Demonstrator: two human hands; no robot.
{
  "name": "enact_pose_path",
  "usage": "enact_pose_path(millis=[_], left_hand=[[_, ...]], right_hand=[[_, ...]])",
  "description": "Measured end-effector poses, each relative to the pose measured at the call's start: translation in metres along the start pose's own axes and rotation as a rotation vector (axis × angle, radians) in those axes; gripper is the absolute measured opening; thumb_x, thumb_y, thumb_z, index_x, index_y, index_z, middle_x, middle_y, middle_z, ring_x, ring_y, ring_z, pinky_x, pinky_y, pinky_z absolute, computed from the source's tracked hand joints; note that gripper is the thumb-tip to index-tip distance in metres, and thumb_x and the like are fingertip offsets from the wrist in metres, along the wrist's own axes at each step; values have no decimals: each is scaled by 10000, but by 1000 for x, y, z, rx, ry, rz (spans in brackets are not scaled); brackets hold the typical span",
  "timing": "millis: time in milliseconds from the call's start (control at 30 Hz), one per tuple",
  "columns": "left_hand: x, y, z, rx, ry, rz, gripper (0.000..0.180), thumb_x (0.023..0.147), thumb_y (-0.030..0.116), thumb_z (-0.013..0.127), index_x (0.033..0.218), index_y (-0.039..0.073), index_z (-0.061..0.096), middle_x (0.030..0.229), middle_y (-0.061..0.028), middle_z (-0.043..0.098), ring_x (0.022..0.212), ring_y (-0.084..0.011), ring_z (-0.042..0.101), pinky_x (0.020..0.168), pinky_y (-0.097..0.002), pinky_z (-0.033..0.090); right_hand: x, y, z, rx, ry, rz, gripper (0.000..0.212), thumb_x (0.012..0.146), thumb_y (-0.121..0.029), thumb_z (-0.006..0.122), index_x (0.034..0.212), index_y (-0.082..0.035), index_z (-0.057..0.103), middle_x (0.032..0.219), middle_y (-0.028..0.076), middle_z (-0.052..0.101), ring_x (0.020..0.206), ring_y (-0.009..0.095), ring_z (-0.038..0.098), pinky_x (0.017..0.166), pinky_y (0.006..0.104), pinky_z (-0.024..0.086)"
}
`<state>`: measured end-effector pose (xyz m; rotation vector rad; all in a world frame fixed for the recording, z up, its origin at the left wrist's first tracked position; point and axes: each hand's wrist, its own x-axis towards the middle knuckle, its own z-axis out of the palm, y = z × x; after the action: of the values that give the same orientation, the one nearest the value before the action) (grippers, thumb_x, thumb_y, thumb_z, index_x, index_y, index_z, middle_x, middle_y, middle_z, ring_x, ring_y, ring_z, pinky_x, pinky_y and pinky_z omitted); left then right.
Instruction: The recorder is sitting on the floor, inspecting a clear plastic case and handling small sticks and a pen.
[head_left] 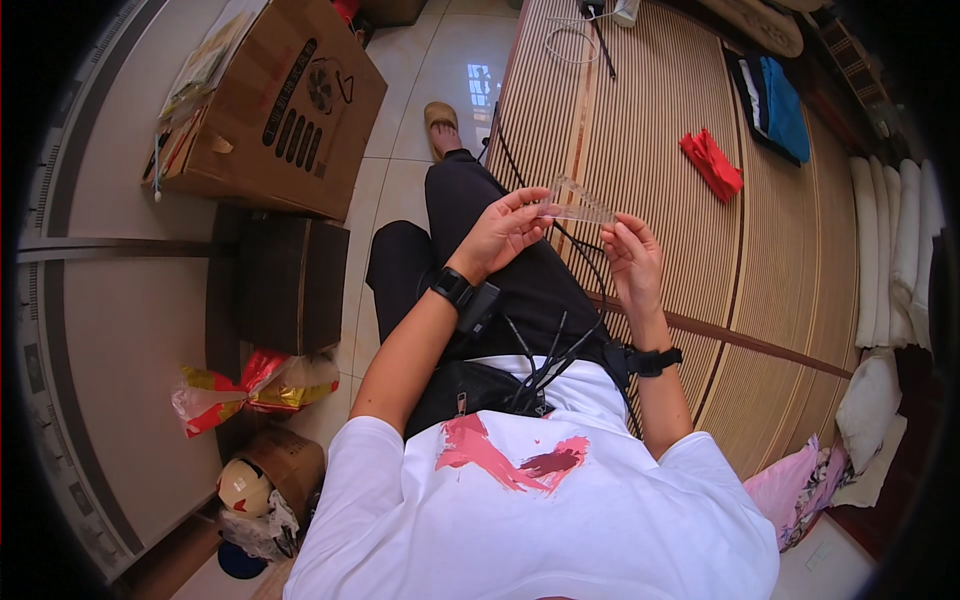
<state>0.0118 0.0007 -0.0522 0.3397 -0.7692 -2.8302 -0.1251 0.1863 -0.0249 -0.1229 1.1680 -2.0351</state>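
Your white shirt (540, 520) fills the near view, and beyond it the slatted mat (680, 230) spreads wide to your right, with a cardboard box (280, 110) on the floor to your left. Both hands hold a clear plastic strip (578, 204) above your lap. Your left hand (500, 235) pinches its near end; your right hand (632, 258) supports the far end, fingers loosely curled. Its long axis runs left to right, with open room all round.

Clear plastic ruler (578, 204), red cloth (712, 164), blue garment (784, 108), striped tan mat (650, 150)
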Motion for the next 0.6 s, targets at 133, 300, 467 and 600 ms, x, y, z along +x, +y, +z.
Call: enact_pose_path(millis=[133,300,467,600], left_hand=[[0,0,-4,-80,-39,-6,331,923,50,517,1249,20,473,1121,-152,606,927,-158,621,793,-247,529],[-1,1,-4,-74,-51,-29,347,923,50,513,1265,28,456,1146,-163,591,936,-164,614,805,-257,524],[-3,5,-1,-69,-62,-114,354,932,76,507,1278,39,443,1214,-181,550,990,-176,599,850,-280,511],[-3,6,0,-78,-98,-121,350,939,92,499,1280,39,438,1248,-194,526,1021,-186,589,888,-301,498]], right_hand=[[1,3,-1,44,-25,52,159,908,-52,544,1060,-22,581,912,104,672,808,142,667,697,209,533],[3,6,-3,54,-33,65,163,911,-61,546,1067,-29,582,921,106,674,809,141,668,699,211,537],[2,6,-5,59,-25,75,166,913,-71,548,1071,-35,582,926,102,675,817,139,668,703,213,537],[2,6,-4,48,-31,85,168,913,-77,550,1073,-36,582,929,102,674,819,137,667,705,215,535]])
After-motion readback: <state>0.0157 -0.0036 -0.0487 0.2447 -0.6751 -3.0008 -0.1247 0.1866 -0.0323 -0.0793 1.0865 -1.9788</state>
